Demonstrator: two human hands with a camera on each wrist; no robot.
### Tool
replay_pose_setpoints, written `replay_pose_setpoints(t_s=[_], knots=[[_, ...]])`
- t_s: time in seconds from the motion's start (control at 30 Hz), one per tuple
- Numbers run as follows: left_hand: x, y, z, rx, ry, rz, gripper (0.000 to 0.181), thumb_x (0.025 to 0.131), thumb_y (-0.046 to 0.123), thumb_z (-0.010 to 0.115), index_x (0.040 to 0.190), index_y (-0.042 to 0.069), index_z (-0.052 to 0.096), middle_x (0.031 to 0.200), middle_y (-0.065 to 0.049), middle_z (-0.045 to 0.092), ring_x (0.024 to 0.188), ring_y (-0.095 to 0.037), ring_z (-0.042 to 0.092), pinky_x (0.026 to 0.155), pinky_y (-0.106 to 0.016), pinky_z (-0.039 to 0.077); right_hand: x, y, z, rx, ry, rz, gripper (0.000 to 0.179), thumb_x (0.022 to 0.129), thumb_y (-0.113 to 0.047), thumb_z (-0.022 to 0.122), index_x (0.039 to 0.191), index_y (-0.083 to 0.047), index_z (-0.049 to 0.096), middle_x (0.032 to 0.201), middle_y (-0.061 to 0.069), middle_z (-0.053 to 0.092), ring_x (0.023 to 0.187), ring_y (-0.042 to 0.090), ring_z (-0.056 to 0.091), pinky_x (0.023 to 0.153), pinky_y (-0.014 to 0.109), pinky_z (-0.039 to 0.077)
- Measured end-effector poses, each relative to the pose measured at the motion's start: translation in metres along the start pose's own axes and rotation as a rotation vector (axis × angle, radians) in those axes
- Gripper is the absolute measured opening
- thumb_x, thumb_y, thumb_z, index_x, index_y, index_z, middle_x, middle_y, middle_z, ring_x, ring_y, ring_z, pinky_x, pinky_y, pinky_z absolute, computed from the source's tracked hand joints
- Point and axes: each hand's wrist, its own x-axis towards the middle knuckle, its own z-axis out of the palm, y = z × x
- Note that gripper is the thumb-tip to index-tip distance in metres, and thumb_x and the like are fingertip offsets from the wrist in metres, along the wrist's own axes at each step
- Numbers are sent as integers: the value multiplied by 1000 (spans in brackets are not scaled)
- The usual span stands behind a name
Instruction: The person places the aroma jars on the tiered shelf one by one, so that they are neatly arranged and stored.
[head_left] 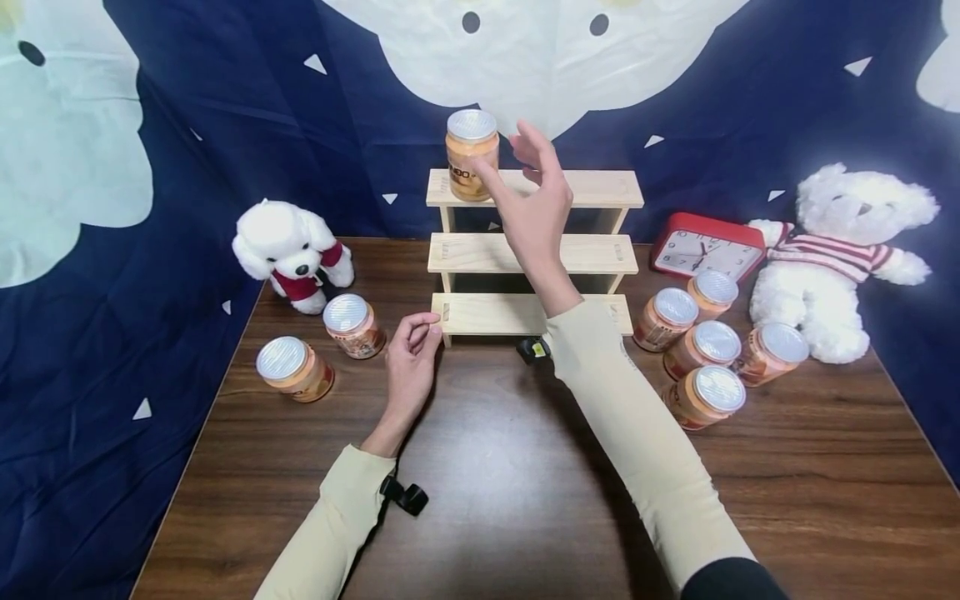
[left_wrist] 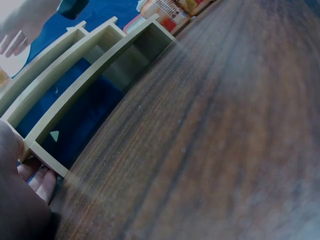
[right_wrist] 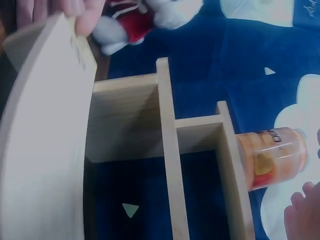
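A three-step wooden shelf [head_left: 525, 315] stands at the middle of the table's back. On the left end of its top step a jar [head_left: 471, 162] with a silver lid and orange contents stands upright. My right hand [head_left: 536, 204] is beside that jar, fingers spread; the thumb overlaps it in the head view. In the right wrist view a gap shows between the jar [right_wrist: 275, 157] and the fingers [right_wrist: 302, 212]. Lower down, my left hand [head_left: 411, 358] pinches the left end of the bottom step, its fingers [left_wrist: 44, 182] round the side panel in the left wrist view.
Two similar jars [head_left: 295, 369] stand left of the shelf, near a white plush dog [head_left: 288, 250]. Right of it several more jars [head_left: 705, 398] cluster before a red clock [head_left: 708, 246] and a white teddy bear [head_left: 832, 258]. A dark blue patterned cloth [head_left: 262, 108] hangs behind.
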Motion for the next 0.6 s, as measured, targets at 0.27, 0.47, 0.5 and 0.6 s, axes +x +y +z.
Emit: replay_pose_setpoints(t_s=[0.27, 0.47, 0.5, 0.6], knots=[[0, 0, 0, 3, -4, 13, 19, 107, -1, 70, 123, -10, 69, 127, -29, 77, 111, -3, 73, 100, -17, 56, -19, -7, -20, 37, 41, -104, 60, 95, -19, 91, 148, -3, 67, 132, 16, 77, 122, 15, 69, 106, 38, 51], [0, 0, -1, 13, 6, 16, 19, 106, -3, 69, 124, -10, 68, 124, -31, 77, 106, 1, 72, 97, -16, 56, -36, -11, -30, 49, 63, -150, 56, 94, -16, 90, 144, 0, 70, 125, 15, 78, 117, 20, 71, 103, 39, 51], [0, 0, -1, 13, 5, 16, 18, 106, -3, 69, 124, -10, 68, 124, -31, 77, 106, 1, 72, 97, -16, 56, -38, -11, -32, 52, 67, -154, 55, 94, -15, 90, 143, 0, 70, 124, 15, 79, 116, 21, 71, 103, 36, 51], [0, 1, 0, 15, 1, 11, 18, 107, -2, 69, 123, -9, 69, 124, -30, 77, 106, -1, 73, 98, -17, 57, -46, -14, -36, 64, 82, -165, 53, 94, -14, 90, 141, 0, 71, 122, 14, 79, 115, 23, 72, 103, 34, 51]])
